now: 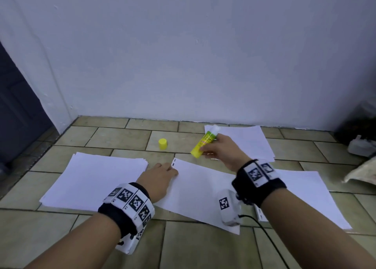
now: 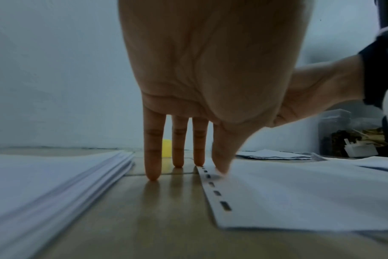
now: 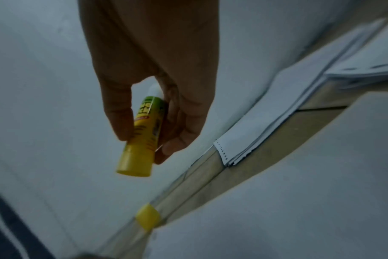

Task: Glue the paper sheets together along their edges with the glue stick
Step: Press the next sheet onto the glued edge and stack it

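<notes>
A white paper sheet (image 1: 200,189) with a punched left edge (image 2: 213,188) lies on the tiled floor in front of me. My left hand (image 1: 160,176) rests at its far left corner with straight fingers (image 2: 153,157) touching the floor and the thumb on the paper. Above the sheet's far edge my right hand (image 1: 220,153) holds an uncapped yellow-green glue stick (image 1: 203,143) (image 3: 142,135), white tip pointing up and away. The glue stick's yellow cap (image 1: 163,143) (image 3: 147,217) stands on the floor beyond the sheet.
A stack of white sheets (image 1: 95,179) lies on the left, another pile (image 1: 244,140) behind the right hand, and more sheets (image 1: 305,195) on the right. The wall (image 1: 183,55) is close behind. A dark container (image 1: 358,124) and cloth (image 1: 362,171) sit far right.
</notes>
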Available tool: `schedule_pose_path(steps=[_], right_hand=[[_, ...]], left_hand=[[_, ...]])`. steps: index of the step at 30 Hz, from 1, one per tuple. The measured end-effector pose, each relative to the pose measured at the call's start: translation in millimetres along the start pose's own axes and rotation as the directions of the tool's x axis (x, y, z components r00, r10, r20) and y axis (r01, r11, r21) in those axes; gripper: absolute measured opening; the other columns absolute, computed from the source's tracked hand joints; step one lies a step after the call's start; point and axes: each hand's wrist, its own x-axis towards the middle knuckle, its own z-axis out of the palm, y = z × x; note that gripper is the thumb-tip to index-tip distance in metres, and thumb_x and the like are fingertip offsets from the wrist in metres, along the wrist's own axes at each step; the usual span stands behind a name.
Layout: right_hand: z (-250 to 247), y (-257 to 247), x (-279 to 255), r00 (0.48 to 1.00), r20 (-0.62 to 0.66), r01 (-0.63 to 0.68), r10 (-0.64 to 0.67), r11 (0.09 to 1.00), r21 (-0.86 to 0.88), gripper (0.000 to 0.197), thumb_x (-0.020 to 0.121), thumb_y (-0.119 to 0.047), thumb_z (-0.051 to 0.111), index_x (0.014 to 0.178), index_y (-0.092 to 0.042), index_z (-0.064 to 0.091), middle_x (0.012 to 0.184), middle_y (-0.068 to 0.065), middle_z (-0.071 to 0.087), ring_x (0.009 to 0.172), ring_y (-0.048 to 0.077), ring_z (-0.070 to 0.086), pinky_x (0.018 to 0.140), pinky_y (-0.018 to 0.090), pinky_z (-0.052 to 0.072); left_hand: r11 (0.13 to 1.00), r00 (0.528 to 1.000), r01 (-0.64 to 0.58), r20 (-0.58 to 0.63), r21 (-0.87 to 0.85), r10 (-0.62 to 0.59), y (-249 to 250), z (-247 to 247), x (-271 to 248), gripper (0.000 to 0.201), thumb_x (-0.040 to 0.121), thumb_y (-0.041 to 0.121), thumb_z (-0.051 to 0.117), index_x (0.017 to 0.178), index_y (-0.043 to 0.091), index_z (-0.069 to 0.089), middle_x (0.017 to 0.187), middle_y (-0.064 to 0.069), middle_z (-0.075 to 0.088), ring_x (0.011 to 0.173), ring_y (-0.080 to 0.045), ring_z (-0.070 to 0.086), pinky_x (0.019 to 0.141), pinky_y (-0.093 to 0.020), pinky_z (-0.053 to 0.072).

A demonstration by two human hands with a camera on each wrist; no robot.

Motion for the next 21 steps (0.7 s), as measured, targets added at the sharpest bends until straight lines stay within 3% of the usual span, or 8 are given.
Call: schedule_pose_path(steps=[2,4,6,9,13,17,21], right_hand=[[16,2,17,0.995,-0.069,0.056,-0.073,0.975,-0.215,0.024,0.075,0.002,0.072,0.083,-0.012,0.054,0.078,0.004,0.061,0.064,0.012,0.060,0.050,0.013,0.043],[29,3,33,0.982,-0.110,0.092,-0.151,0.904,-0.418,0.029,0.073,-0.006,0.076,0.093,-0.014,0.058,0.086,0.001,0.062,0.079,0.015,0.059,0.056,0.012,0.040],[41,3,46,0.971,-0.128,0.103,-0.203,0.834,-0.542,0.034,0.075,-0.008,0.074,0.106,-0.010,0.059,0.097,0.005,0.064,0.091,0.020,0.059,0.066,0.018,0.042],[56,2,61,0.962,-0.120,0.116,-0.245,0.765,-0.633,0.029,0.078,-0.007,0.066,0.106,-0.008,0.059,0.101,0.011,0.067,0.095,0.028,0.062,0.077,0.031,0.049],[68,4,76,0.969,-0.071,0.113,-0.237,0.681,-0.724,0.025,0.081,-0.009,0.060,0.105,-0.008,0.058,0.101,0.012,0.066,0.095,0.030,0.062,0.080,0.038,0.052],[68,6,79,0.976,-0.053,0.099,-0.212,0.644,-0.759,0.036,0.081,-0.010,0.064,0.116,-0.009,0.055,0.109,0.011,0.065,0.101,0.029,0.061,0.085,0.039,0.051],[54,5,70,0.995,-0.025,0.046,-0.100,0.650,-0.759,0.065,0.079,-0.022,0.075,0.132,-0.008,0.042,0.124,0.011,0.057,0.114,0.026,0.055,0.092,0.036,0.048]], left_hand=[[1.000,1.000,0.013,-0.002,-0.005,-0.013,-5,-2,0,0.048,0.097,0.014,0.046,0.143,0.022,0.036,0.140,0.001,0.037,0.126,-0.019,0.035,0.087,-0.030,0.043],[1.000,1.000,0.018,-0.005,-0.011,-0.018,-8,-3,-1,0.047,0.096,0.019,0.048,0.142,0.021,0.038,0.140,0.002,0.037,0.128,-0.018,0.035,0.093,-0.032,0.044],[1.000,1.000,0.014,-0.010,-0.016,-0.014,-10,-2,0,0.048,0.096,0.023,0.049,0.142,0.019,0.038,0.141,0.002,0.037,0.128,-0.018,0.035,0.096,-0.034,0.044],[0.999,0.999,0.023,-0.023,-0.027,-0.023,-10,-1,1,0.049,0.096,0.025,0.050,0.143,0.018,0.037,0.142,0.002,0.038,0.128,-0.018,0.036,0.098,-0.034,0.043],[0.999,0.999,0.036,-0.020,-0.012,-0.036,-9,-2,0,0.050,0.096,0.026,0.051,0.143,0.019,0.037,0.142,0.002,0.038,0.127,-0.019,0.037,0.096,-0.033,0.044],[0.999,0.999,0.036,-0.025,-0.012,-0.036,-11,-1,1,0.052,0.096,0.027,0.051,0.145,0.021,0.034,0.145,0.003,0.036,0.129,-0.018,0.036,0.097,-0.033,0.043],[0.999,0.999,0.029,-0.014,-0.026,-0.029,-13,-2,2,0.054,0.096,0.025,0.051,0.146,0.021,0.033,0.145,0.004,0.035,0.131,-0.017,0.035,0.101,-0.032,0.041]])
